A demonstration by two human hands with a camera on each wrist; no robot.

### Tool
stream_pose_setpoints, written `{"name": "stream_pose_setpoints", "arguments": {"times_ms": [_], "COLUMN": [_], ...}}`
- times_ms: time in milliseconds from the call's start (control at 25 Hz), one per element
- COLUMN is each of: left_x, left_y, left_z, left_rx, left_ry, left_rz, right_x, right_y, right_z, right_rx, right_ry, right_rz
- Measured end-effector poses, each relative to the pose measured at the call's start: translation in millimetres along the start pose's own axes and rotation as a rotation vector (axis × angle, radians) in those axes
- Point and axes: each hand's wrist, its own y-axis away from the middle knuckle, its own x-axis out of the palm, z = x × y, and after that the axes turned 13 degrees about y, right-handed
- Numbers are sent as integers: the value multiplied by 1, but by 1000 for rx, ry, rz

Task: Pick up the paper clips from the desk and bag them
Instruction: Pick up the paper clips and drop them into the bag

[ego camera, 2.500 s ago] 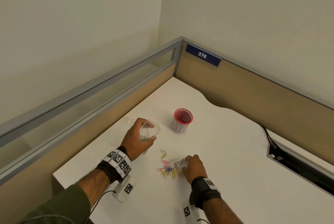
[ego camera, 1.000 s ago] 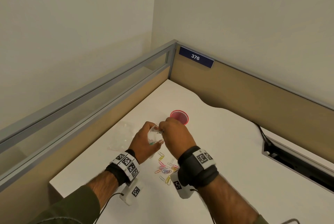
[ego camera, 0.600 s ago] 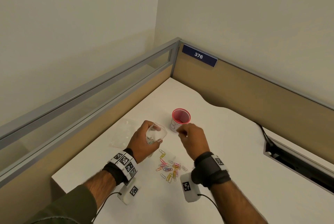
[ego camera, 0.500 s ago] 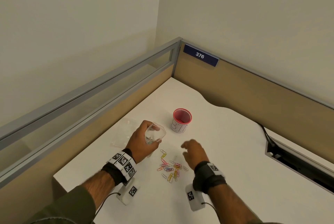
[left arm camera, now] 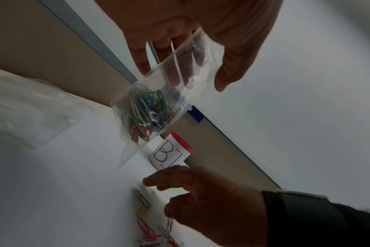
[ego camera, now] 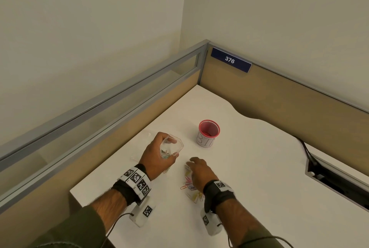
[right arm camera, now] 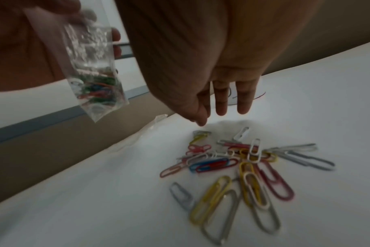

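While my right hand (ego camera: 199, 171) hovers low over the loose paper clips (right arm camera: 239, 167) heaped on the white bench (ego camera: 259, 177), its fingers (right arm camera: 221, 100) hang released and hold nothing. Just beyond, my left hand (ego camera: 155, 157) grasps a small clear bag (left arm camera: 158, 93) by its open top, raised off the bench, coloured clips gathered at its bottom. Farther back stands a red-rimmed cup (ego camera: 208, 133).

We count two hands: left hand (ego camera: 157, 155), right hand (ego camera: 199, 173). One clear bag (left arm camera: 158, 93) of clips, one red cup (ego camera: 208, 133), one number plate (ego camera: 230, 60), and roughly twenty loose paper clips (right arm camera: 239, 167) on the table (ego camera: 269, 167).
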Motion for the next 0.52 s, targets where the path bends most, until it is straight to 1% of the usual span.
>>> {"name": "stream_pose_setpoints", "arguments": {"times_ms": [80, 120, 240, 360, 440, 520], "left_x": [-2, -2, -1, 3, 5, 9], "left_y": [1, 1, 0, 1, 1, 3], "left_z": [1, 2, 3, 2, 3, 2], "left_rx": [5, 8, 16, 21, 22, 25], "left_ry": [-1, -2, -1, 2, 6, 13], "left_rz": [-6, -12, -24, -8, -6, -7], "right_x": [9, 15, 28, 39, 42, 42], "right_y": [-2, 2, 24, 41, 43, 42], "right_z": [4, 3, -4, -8, -4, -3], "right_rx": [-54, -64, -123, -242, -287, -283], "right_ry": [37, 33, 39, 94, 116, 181], "right_rz": [64, 56, -7, -89, -98, -99]}}
